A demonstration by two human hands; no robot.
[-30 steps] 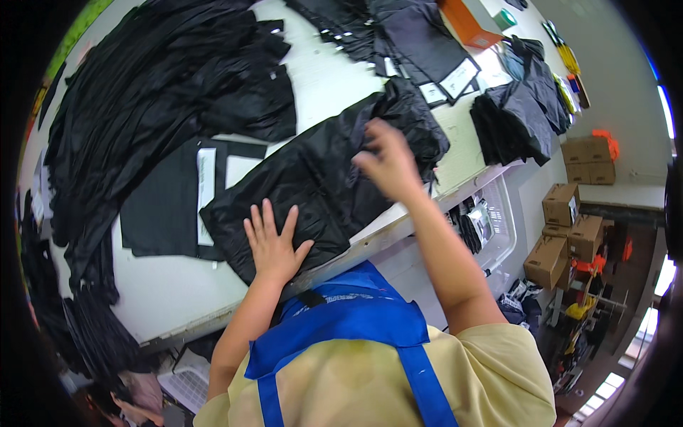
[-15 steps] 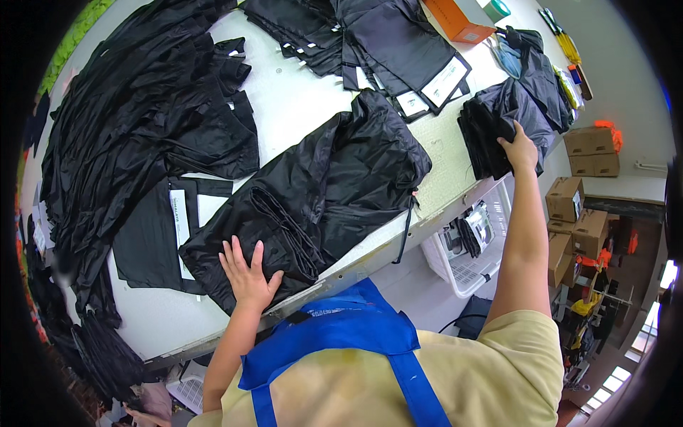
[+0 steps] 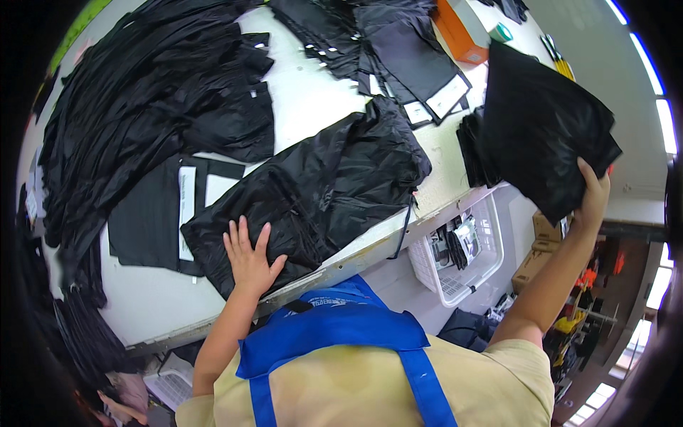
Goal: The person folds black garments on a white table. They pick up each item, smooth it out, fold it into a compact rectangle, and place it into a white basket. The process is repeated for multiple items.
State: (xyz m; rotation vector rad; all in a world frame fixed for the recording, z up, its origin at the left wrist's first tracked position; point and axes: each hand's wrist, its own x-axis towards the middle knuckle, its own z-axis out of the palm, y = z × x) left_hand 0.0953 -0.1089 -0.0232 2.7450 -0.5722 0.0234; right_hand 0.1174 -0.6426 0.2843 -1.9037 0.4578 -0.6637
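A black garment [image 3: 320, 192] of thin, shiny fabric lies spread along the table's front edge, a drawcord hanging from its right end. My left hand [image 3: 254, 257] rests flat on its near left part, fingers spread. Off to the right, my right hand [image 3: 592, 196] grips a folded black fabric piece [image 3: 544, 135] by its lower right edge, thumb on top, and holds it up over the table's corner. Behind that piece, partly hidden, a stack of folded black fabric [image 3: 473, 149] sits on the table.
A large heap of black garments [image 3: 156, 92] covers the left. Black pieces with white labels [image 3: 402, 50] lie at the back beside an orange box [image 3: 461, 32] and a green tape roll [image 3: 501, 32]. Below the table edge stands a white basket [image 3: 491, 238] with packaged items; cartons [image 3: 533, 267] are beyond.
My right hand has moved right from the stack and now holds up a black fabric piece. My left hand stays on the garment, where a folded strip now looks flattened. The view has shifted slightly.
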